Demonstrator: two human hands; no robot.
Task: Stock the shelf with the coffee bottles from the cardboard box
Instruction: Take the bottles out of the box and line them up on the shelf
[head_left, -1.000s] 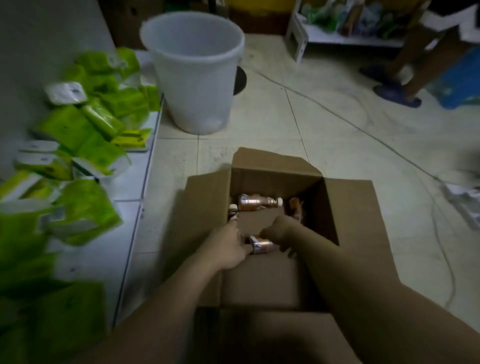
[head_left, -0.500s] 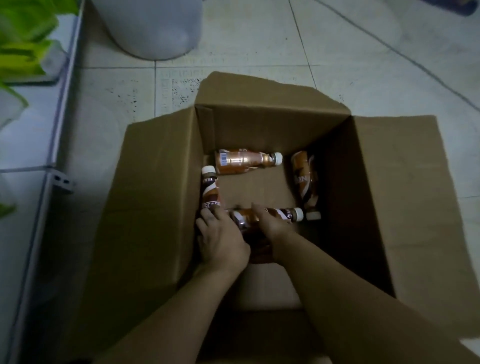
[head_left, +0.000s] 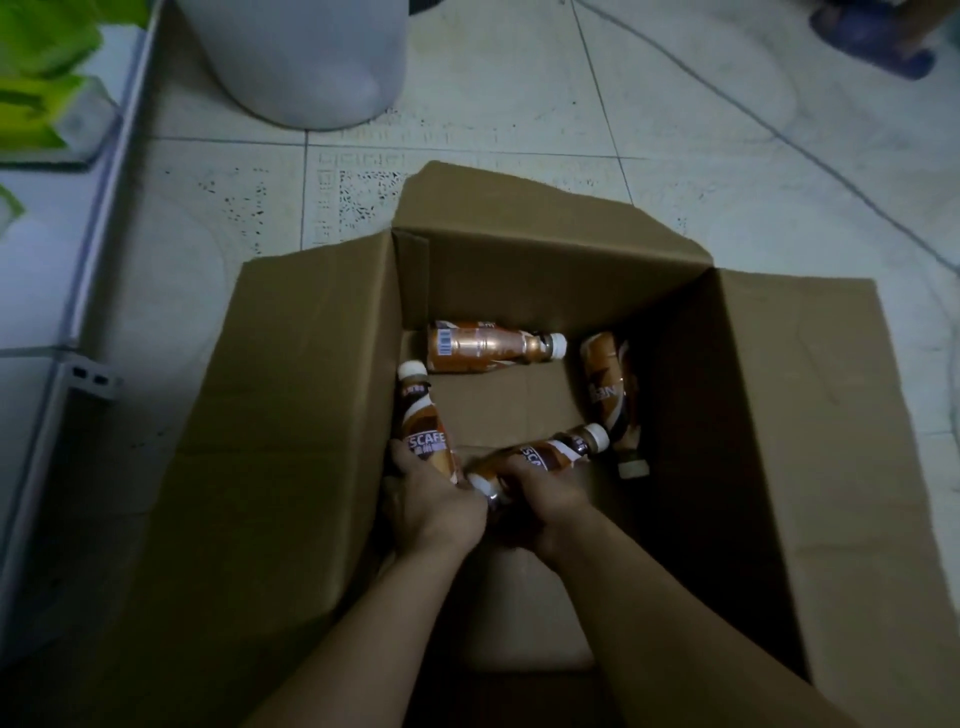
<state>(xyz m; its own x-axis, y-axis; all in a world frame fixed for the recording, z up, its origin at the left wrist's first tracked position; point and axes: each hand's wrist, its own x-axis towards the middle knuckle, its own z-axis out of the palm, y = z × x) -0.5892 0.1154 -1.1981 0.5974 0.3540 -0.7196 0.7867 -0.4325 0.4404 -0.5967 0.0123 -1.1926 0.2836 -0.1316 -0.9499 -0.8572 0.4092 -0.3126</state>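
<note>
An open cardboard box (head_left: 291, 415) sits on the tiled floor with several brown coffee bottles lying in it. My left hand (head_left: 431, 506) grips the lower end of a bottle (head_left: 423, 431) standing along the box's left wall, white cap up. My right hand (head_left: 545, 499) is closed on a bottle (head_left: 545, 454) lying across the near part of the floor of the box, cap to the right. A third bottle (head_left: 485, 345) lies along the far wall, and another bottle (head_left: 610, 395) lies by the right wall. Between my hands a further white cap (head_left: 483, 486) shows.
A white shelf (head_left: 57, 291) runs along the left with green packets (head_left: 36, 98) on it. A large white bucket (head_left: 306, 57) stands on the floor beyond the box. A person's blue sandal (head_left: 878, 49) is at the top right. A thin cable (head_left: 779, 145) crosses the tiles.
The camera has tipped down and closed in on the box. Both hands have gone deeper and closed on bottles; the bottle under my right hand now tilts, cap end raised.
</note>
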